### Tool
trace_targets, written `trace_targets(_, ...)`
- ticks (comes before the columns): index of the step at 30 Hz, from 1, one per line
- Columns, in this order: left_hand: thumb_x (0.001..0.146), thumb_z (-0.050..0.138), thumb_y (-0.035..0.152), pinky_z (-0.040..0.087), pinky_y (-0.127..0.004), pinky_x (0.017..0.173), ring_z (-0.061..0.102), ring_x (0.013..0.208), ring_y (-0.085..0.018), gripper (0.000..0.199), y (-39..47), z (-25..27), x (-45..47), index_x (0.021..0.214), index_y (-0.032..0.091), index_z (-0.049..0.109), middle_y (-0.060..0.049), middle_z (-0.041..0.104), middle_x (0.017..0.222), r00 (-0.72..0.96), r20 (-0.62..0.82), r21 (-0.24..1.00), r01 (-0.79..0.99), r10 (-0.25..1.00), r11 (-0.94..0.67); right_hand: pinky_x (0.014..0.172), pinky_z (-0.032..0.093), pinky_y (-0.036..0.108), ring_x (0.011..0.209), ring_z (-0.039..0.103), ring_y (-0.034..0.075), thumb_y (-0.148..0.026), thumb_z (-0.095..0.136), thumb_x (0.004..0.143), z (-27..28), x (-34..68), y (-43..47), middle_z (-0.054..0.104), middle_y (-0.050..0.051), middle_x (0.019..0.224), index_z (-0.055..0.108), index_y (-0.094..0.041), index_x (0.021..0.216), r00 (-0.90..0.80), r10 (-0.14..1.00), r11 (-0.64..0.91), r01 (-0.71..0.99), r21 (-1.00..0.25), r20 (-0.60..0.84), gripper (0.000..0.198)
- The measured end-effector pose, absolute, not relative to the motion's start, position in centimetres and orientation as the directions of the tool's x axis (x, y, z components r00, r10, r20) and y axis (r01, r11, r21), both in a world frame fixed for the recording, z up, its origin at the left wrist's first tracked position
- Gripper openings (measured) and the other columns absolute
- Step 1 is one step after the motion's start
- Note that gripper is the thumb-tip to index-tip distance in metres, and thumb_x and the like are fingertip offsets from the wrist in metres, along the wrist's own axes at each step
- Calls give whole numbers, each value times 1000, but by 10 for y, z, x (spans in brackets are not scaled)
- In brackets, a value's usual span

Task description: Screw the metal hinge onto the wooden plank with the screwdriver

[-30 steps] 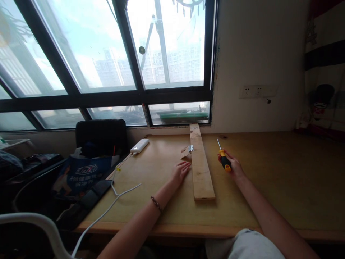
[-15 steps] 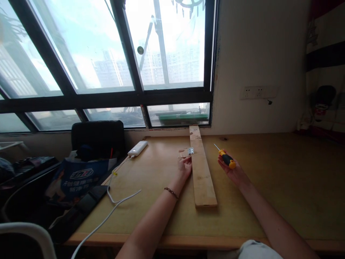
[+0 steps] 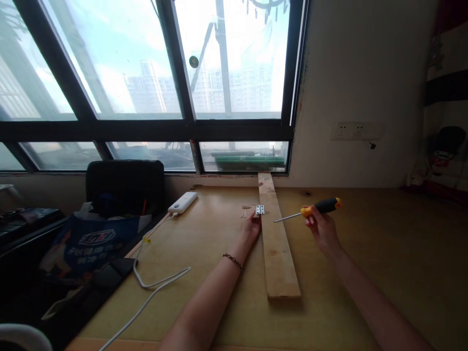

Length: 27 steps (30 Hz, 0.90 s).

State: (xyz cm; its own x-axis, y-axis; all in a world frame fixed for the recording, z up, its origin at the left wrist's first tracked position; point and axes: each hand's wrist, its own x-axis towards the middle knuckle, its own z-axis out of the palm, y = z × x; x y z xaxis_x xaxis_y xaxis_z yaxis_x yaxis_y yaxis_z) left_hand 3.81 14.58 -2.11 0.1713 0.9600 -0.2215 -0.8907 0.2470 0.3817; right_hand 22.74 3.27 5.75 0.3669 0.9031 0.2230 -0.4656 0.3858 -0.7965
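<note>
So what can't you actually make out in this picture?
Head view only:
- Hinge: too small to tell whether any screws are in it.
- Left hand: its fingers lie by the plank and hinge, but real contact is unclear.
- Screwdriver tip: too thin to tell its type.
- Right hand: its palm side is turned away.
- Cable: cut off at the bottom edge.

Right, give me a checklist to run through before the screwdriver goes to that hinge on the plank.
1. Screwdriver gripped in the right hand: ok.
2. Tip aimed toward the hinge: ok, but it is apart from it, above the plank.
3. Left hand steadying at the plank's left edge beside the hinge: ok.
4. Plank lying flat on the desk, far end at the wall: ok.
5. Screws seated in the hinge: cannot tell, too small.
6. White cable away from the plank: ok.
</note>
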Motion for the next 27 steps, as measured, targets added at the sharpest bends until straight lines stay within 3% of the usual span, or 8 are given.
trace_targets(2, 79, 48, 7, 51, -28, 77, 64, 70, -15, 12, 148, -24, 39, 80, 10, 59, -8, 66, 74, 180, -229, 386, -886, 957, 258, 37, 36, 18, 38, 38, 4, -33, 76, 59, 83, 218, 53, 43, -7, 42, 64, -13, 66, 428, 860, 447, -369, -815, 278, 25)
trace_targets(7, 78, 49, 5, 50, -24, 73, 62, 65, -12, 12, 149, -28, 41, 77, 10, 60, -6, 66, 72, 148, -228, 426, -873, 962, 235, 38, 37, 21, 35, 44, 8, -41, 70, 64, 120, 184, 98, 43, -6, 38, 55, -14, 54, 387, 800, 529, -93, -844, 459, 32)
trace_targets(10, 77, 50, 5, 50, -24, 72, 62, 64, -11, 12, 150, -30, 42, 74, 10, 60, -6, 66, 70, 141, -223, 433, -872, 965, 228, 39, 37, 21, 36, 46, 9, -42, 65, 67, 106, 169, 111, 49, -4, 40, 60, -13, 63, 405, 770, 523, 40, -851, 493, 30)
trace_targets(13, 76, 51, 4, 50, -24, 71, 61, 63, -11, 11, 151, -32, 42, 73, 10, 60, -5, 66, 69, 143, -213, 432, -873, 966, 225, 41, 39, 21, 38, 48, 9, -42, 62, 70, 81, 162, 121, 51, -4, 42, 64, -13, 75, 449, 746, 526, 56, -849, 492, 29)
trace_targets(22, 76, 52, 6, 50, -25, 73, 62, 65, -12, 10, 153, -32, 41, 76, 10, 61, -7, 67, 74, 181, -233, 472, -838, 955, 274, 43, 44, 23, 40, 50, 11, -44, 62, 70, 61, 161, 129, 50, -4, 41, 62, -13, 72, 419, 787, 492, 19, -871, 453, 31)
trace_targets(27, 75, 54, 6, 49, -26, 75, 62, 66, -12, 9, 152, -32, 42, 77, 11, 61, -6, 67, 75, 162, -235, 473, -842, 958, 258, 44, 46, 24, 41, 54, 12, -46, 63, 69, 62, 163, 129, 51, -2, 40, 58, -15, 57, 404, 793, 453, 108, -885, 456, 34)
